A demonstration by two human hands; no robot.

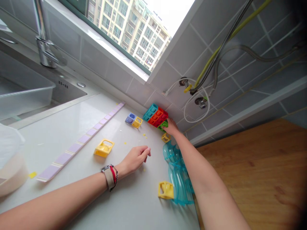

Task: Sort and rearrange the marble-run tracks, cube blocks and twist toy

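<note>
Against the wall, a row of plastic blocks stands on the counter: teal blocks [150, 111], red blocks [158, 117] and a green block [163, 125] at the right end. My right hand [171, 127] reaches there, its fingers closed on the green block and partly hidden. Lower down, my left hand [135, 159] rests on the counter with fingers curled and nothing visible in them. Between the left hand and the sink lies a yellow block [104, 148]. A joined purple and yellow pair of blocks [133, 120] sits left of the row.
Clear teal curved track pieces [177, 172] lie under my right forearm. Beside them are a yellow block [166, 190] and another yellow block [165, 137]. A long lilac strip [81, 140] crosses the counter [79, 195]. At left are a whitish tub [11, 172], sink [69, 92] and faucet [45, 51].
</note>
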